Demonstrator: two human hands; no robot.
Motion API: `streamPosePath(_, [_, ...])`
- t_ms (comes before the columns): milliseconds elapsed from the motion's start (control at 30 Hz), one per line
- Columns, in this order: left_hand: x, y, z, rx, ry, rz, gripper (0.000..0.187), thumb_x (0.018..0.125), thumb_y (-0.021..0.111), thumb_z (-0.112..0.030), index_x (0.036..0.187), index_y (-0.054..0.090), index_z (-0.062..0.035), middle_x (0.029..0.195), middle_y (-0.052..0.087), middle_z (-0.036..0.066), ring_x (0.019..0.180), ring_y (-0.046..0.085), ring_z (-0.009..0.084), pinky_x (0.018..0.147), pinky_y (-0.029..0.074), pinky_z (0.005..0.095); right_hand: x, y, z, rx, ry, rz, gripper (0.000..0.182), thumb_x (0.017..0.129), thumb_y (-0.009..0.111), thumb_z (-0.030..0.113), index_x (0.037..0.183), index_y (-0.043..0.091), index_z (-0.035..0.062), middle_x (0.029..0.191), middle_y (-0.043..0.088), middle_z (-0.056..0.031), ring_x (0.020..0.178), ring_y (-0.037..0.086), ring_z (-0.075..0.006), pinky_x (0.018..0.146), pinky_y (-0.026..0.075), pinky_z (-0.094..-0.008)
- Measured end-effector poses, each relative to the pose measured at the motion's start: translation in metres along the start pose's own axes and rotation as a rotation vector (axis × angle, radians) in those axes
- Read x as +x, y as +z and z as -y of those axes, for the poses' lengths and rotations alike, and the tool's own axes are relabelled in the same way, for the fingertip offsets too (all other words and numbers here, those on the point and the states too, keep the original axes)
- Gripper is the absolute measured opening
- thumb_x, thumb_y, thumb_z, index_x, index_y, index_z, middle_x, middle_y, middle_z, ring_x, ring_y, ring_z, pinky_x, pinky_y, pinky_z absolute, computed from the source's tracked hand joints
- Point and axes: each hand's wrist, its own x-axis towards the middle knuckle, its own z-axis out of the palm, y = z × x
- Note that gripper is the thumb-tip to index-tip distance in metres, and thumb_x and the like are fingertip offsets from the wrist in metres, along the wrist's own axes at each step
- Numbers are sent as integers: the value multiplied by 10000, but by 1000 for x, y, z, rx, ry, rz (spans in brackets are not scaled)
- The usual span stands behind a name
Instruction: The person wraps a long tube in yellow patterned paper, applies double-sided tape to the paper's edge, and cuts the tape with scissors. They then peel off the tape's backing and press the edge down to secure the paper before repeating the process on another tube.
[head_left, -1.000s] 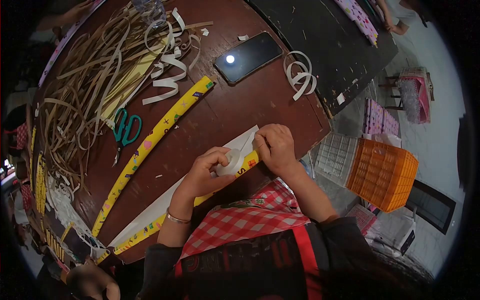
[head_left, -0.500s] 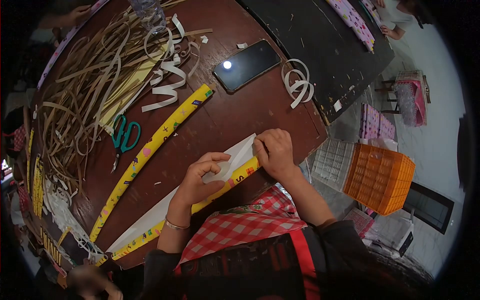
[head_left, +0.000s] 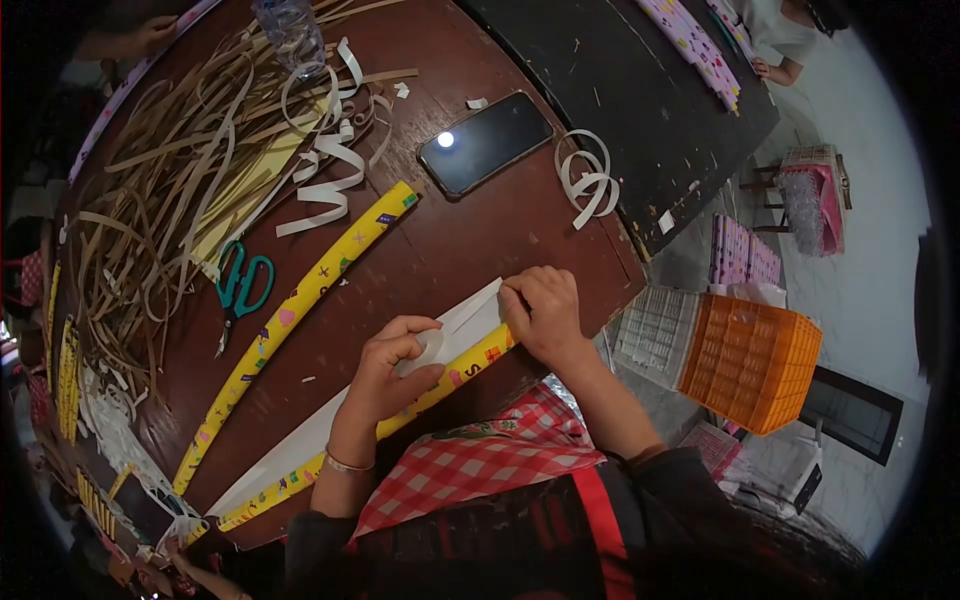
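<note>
Scuffed red-brown tabletop (head_left: pixel 410 250) stretches beneath a glossy phone (head_left: pixel 487 147); nearer the person lies a printed yellow roll (head_left: pixel 460 373) edged with white paper (head_left: pixel 310 438), pinched at its end by the right hand (head_left: pixel 545 312), while the left hand (head_left: pixel 385 375) curls around a white ring (head_left: pixel 431 348). Left of the phone, flat brown strips (head_left: pixel 150 200) tangle.

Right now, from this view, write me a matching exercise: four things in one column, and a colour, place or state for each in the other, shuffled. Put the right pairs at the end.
Column one
1. Scissors
2. Phone
3. Orange crate
4. White roll

Column two
A. Held in the left hand
B. Dark, with a bright spot of light on its face
C. Off the reddish-brown table, next to a whitish crate
D. Teal at the handles

Right pairs: 1-D, 2-B, 3-C, 4-A
</note>
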Motion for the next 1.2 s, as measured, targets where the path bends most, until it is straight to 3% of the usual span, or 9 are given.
streamPosePath(567, [1,1,2,38,40,-4,367,682,791,-43,664,425,-20,1122,625,158,862,609,188,678,455,277,6,-1,2,-51,30,69,58,785,679,102,812,663,52,770,626,-65,746,587,-247,723,399,-377])
streamPosePath(1200, [2,0,-2,-29,-23,-3,346,699,778,-49,667,436,-15,1110,623,160,880,598,174,723,460,284,12,-2,6,-122,68,143,68,792,665,112,801,654,46,771,626,-86,767,602,-266,717,413,-392])
